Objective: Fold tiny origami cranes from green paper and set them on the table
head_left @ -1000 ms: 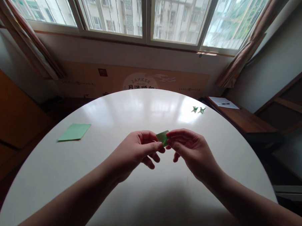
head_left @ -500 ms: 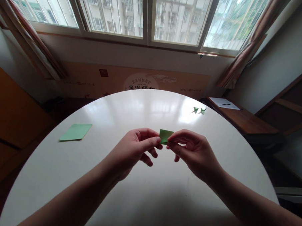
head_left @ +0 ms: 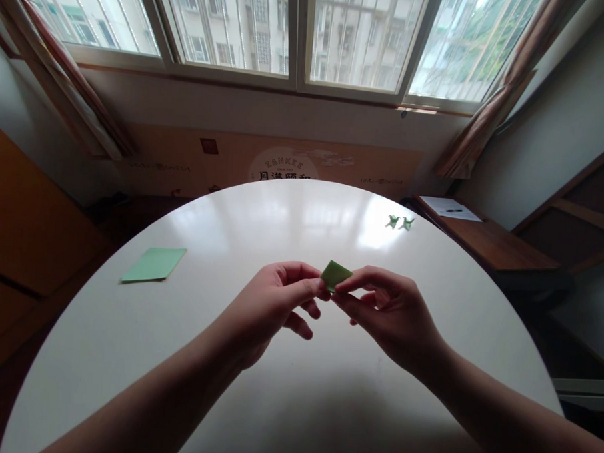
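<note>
Above the middle of the white table, a small folded square of green paper is held between my two hands, standing on one corner like a diamond. My left hand pinches its left corner between thumb and forefinger, with the other fingers loosely curled below. On the other side, my right hand grips the lower right edge with thumb and forefinger. Fingertips cover the paper's lower corner and parts of its sides.
A stack of light green square paper lies at the left of the round white table. Two small green folded paper birds stand near the far right edge. Beyond, a wooden side table bears a white sheet and a pen.
The green paper has turned from lying square to a diamond position between my fingers. My right hand's grip has shifted toward its lower corner. Both hands stay close together.
</note>
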Motion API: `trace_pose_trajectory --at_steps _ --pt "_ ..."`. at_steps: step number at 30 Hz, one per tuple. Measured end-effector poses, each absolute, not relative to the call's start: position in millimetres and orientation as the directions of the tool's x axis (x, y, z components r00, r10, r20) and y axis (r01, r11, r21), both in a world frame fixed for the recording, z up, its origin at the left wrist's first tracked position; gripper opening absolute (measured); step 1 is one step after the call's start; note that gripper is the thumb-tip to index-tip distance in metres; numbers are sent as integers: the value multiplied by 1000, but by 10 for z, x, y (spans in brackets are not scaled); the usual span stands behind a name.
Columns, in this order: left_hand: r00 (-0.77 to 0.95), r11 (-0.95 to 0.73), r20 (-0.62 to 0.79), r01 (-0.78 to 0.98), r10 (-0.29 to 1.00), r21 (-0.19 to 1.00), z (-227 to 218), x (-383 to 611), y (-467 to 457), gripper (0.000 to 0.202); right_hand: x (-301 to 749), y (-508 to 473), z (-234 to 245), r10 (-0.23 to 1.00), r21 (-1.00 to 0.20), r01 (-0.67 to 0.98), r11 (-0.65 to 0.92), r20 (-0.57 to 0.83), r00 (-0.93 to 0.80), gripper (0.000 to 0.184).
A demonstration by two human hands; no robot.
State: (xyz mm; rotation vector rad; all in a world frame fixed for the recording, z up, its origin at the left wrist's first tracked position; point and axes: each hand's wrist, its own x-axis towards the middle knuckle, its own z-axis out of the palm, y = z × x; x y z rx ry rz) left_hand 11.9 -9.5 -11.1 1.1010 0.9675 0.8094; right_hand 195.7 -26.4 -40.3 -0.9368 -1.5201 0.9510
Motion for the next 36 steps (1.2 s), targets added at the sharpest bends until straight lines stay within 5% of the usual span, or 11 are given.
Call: trace_pose_trajectory --at_steps 7,19,29,36 --pt "353 209 -192 -11 916 978 -112 139 -103 15 1985 -247 -391 941 -949 28 313 306 -147 10" --pt "268 -353 289 237 919 905 -139 157 -219 5 2002 -257 -399 953 -957 -107 269 281 -116 10" --pt "276 -432 356 302 893 850 -140 152 -204 4 1996 -272 -396 951 -950 -186 251 278 -137 13" --pt "259 -230 211 45 942 972 -142 155 -193 5 2000 -283 -394 937 -940 -174 294 319 -141 9"
